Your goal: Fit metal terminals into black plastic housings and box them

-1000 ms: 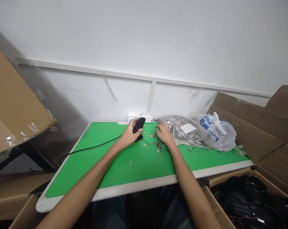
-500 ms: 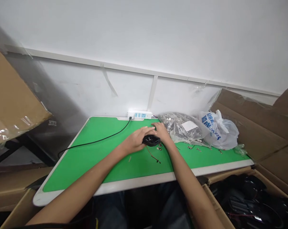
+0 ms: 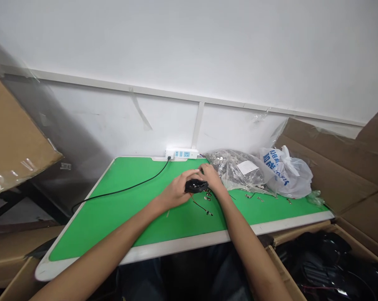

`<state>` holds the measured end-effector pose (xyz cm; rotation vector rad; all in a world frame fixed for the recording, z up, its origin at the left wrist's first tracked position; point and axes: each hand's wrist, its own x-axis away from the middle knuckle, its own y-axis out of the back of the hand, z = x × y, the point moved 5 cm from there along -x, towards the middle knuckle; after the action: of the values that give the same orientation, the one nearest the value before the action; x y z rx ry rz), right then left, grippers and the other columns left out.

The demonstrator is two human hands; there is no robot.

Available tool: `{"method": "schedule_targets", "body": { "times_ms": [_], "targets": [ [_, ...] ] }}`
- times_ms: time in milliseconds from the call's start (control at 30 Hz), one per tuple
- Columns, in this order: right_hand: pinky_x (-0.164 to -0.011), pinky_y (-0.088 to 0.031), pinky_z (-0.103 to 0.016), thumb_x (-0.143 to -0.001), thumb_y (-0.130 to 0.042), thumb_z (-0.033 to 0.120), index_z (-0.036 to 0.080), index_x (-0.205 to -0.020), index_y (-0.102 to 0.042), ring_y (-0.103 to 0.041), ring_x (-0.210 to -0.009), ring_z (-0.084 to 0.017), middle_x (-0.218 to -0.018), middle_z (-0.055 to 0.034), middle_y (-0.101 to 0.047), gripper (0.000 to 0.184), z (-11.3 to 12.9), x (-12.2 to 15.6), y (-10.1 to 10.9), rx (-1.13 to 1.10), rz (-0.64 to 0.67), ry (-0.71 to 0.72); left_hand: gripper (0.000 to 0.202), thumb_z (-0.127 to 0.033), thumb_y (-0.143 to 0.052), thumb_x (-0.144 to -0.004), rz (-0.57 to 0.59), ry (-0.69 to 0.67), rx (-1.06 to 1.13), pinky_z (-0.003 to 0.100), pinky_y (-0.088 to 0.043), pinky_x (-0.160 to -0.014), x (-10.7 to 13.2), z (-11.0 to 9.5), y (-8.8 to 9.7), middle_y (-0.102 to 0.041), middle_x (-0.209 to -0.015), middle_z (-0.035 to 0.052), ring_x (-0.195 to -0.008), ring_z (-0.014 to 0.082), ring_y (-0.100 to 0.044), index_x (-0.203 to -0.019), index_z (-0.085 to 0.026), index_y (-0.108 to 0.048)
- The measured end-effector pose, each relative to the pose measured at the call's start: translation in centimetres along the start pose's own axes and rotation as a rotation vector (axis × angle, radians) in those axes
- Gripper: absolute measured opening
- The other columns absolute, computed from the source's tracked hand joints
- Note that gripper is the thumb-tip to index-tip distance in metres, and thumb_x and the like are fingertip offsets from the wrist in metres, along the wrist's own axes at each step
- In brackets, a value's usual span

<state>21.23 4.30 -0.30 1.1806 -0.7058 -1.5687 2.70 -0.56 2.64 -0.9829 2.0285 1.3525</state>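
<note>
The left hand [image 3: 175,190] is closed around one side of a black casing [image 3: 196,186], which is over the middle of the table [image 3: 98,234], nearer its far edge than its near one. The right hand [image 3: 210,177] has its fingers bent at the casing's far side; whether they pinch anything there is hidden, so I cannot tell. The left probably steadies the casing, its hollow side turned toward the person, so that the right is free for finer work.

A thin wire [image 3: 199,204] runs from below the casing toward the table's near edge, a small piece at its end. Small metal parts [image 3: 208,193] lie just beside the casing, partly hidden by it and the right hand, likely within easy reach on purpose.

Farther out, a clear bag [image 3: 239,169] and a white bag [image 3: 289,175] fill the far right of the table, limiting room for the right hand on that side. A power strip [image 3: 182,154] sits at the far edge, its black cable [image 3: 126,190] crossing to the left edge, away from the hands.
</note>
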Motion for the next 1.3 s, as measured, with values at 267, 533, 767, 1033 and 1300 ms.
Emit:
{"method": "schedule_targets", "body": {
  "times_ms": [267,533,767,1033,1300],
  "targets": [
    [-0.088,-0.050,-0.032,-0.091,-0.052,0.011,0.018,-0.112,-0.064,-0.061,-0.097,-0.022,-0.110,-0.0096,-0.068,0.026,-0.5,-0.1,-0.2,-0.141,-0.054,0.073,0.078,-0.014,-0.064,-0.091,-0.015,-0.063,-0.050,0.053,-0.052,-0.111,0.4,0.3,-0.3,-0.062,-0.140,0.0173,-0.132,0.0303,-0.062,-0.159,-0.023,-0.026],
    [-0.088,-0.054,-0.034,-0.088,-0.056,0.012,0.020,-0.112,-0.069,-0.064,-0.092,-0.021,-0.113,-0.0097,-0.066,0.029,-0.7,0.0,0.4,-0.248,-0.160,0.134,0.072,-0.018,-0.053,-0.101,0.014,-0.006,-0.047,0.056,-0.046,-0.118,0.4,1.2,-0.3,-0.053,-0.153,0.0184,-0.145,0.0301,-0.052,-0.163,-0.026,-0.016],
    [-0.092,-0.060,-0.042,-0.086,-0.057,0.016,0.019,-0.107,-0.072,-0.071,-0.089,-0.021,-0.126,-0.0118,-0.064,0.026,-0.5,-0.6,1.2,-0.510,-0.262,0.091,0.060,-0.038,-0.047,-0.106,0.025,0.309,0.037,0.055,-0.048,-0.114,0.7,2.8,-0.1,-0.052,-0.153,0.0227,-0.138,0.0317,-0.058,-0.158,-0.018,-0.023],
    [-0.085,-0.064,-0.039,-0.082,-0.066,0.020,0.019,-0.111,-0.072,-0.075,-0.085,-0.018,-0.136,-0.0141,-0.062,0.029,-0.3,-0.8,0.9,-0.635,-0.216,0.037,0.059,-0.047,-0.045,-0.105,-0.115,0.488,0.314,0.051,-0.053,-0.107,0.0,3.5,0.6,-0.063,-0.137,0.0194,-0.124,0.0302,-0.066,-0.152,-0.017,-0.027],
    [-0.083,-0.062,-0.036,-0.082,-0.067,0.019,0.017,-0.105,-0.073,-0.075,-0.088,-0.020,-0.123,-0.0124,-0.071,0.024,0.3,-0.5,1.1,-0.606,-0.149,0.039,0.066,-0.046,-0.053,-0.099,-0.159,0.565,0.077,0.058,-0.030,-0.125,-0.2,4.6,1.7,-0.040,-0.159,0.0217,-0.152,0.0346,-0.037,-0.154,-0.017,-0.031]
  ]
}}
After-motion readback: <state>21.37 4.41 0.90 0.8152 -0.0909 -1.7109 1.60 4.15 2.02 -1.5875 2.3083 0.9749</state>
